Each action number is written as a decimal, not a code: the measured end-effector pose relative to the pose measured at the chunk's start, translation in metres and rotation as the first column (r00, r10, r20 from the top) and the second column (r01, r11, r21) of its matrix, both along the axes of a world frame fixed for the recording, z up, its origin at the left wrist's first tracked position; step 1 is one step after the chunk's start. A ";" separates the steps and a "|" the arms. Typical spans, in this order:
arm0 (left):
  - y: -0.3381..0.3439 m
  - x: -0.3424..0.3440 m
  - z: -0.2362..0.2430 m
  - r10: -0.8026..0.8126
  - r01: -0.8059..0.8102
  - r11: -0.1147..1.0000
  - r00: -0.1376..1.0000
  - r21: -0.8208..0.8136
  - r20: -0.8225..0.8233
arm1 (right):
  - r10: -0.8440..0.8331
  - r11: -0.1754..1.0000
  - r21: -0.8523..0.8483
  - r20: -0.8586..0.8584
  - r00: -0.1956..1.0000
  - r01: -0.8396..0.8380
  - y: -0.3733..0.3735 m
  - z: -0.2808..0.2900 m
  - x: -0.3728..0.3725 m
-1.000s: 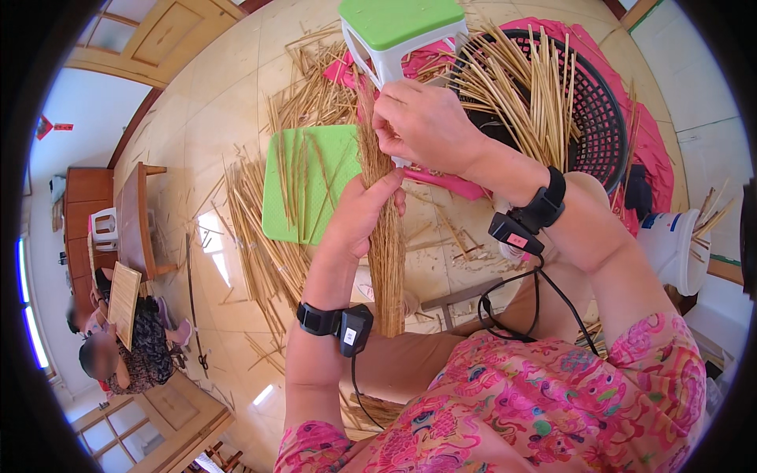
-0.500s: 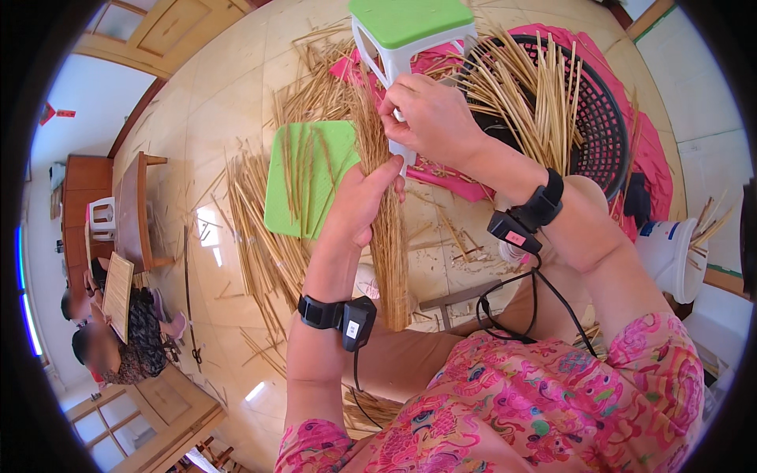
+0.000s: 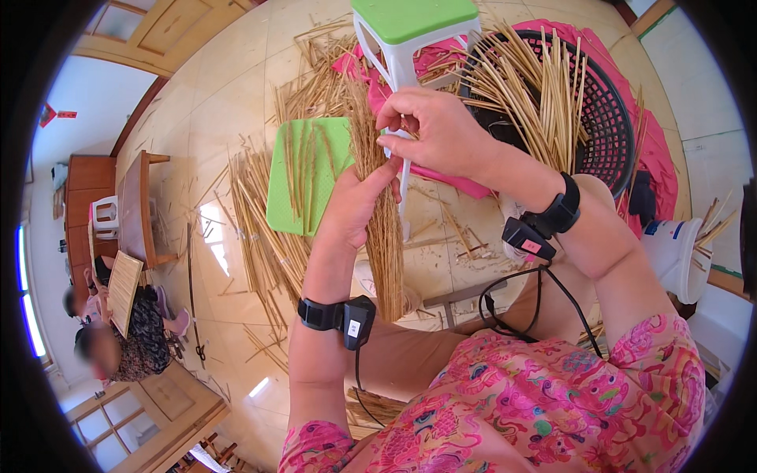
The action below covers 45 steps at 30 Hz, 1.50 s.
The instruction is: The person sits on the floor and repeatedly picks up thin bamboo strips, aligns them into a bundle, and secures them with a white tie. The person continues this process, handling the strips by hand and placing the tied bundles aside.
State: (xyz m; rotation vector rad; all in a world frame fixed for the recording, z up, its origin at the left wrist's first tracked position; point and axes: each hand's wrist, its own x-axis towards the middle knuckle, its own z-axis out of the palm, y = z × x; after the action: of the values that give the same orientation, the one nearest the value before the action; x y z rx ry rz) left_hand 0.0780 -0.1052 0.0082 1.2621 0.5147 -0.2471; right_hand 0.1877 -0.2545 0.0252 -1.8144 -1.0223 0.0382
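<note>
Black plastic mesh basket (image 3: 609, 118), round, holds a thick load of stripped straw-coloured stalks (image 3: 552, 102); these lean in it, ends fanning up past the rim on its far left. Something dark lies under them, too hidden to tell. Pink cloth (image 3: 661, 169) spread beneath basket, showing on both sides of it.

White bucket (image 3: 661, 264), to the right of the basket and nearer the person: a few thin stalks (image 3: 712, 225) poke out of the top; the rest of the inside hidden.

Task thing: bundle (image 3: 385, 248) of brushy dry stalks, left of the basket, running roughly toward and away from the person. Left hand (image 3: 359, 201) has its fingers wrapped round the bundle at about mid-length, thumb across it. Right hand (image 3: 432, 130) sits between bundle and basket, fingers curled, thumb and index tips close to the bundle; cannot tell whether they pinch a strand.

Green panel (image 3: 296, 209), left of the basket beyond the bundle, carries several loose feathery stalks (image 3: 300, 162). More stalks (image 3: 256, 209) strewn on the floor farther left of the basket. White stool with green top (image 3: 414, 20) stands just left of the basket's far side.
</note>
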 end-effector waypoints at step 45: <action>-0.002 0.001 0.001 -0.019 0.020 1.000 0.999 -0.019 0.046 | 0.097 0.990 -0.073 -0.274 0.957 -0.121 -0.002 -0.008 0.033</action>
State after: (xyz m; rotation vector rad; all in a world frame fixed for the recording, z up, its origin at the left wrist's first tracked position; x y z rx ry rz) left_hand 0.0792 -0.1074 0.0088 1.2512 0.4594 -0.2386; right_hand 0.2210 -0.2564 0.0169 -1.7722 -0.9351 0.3944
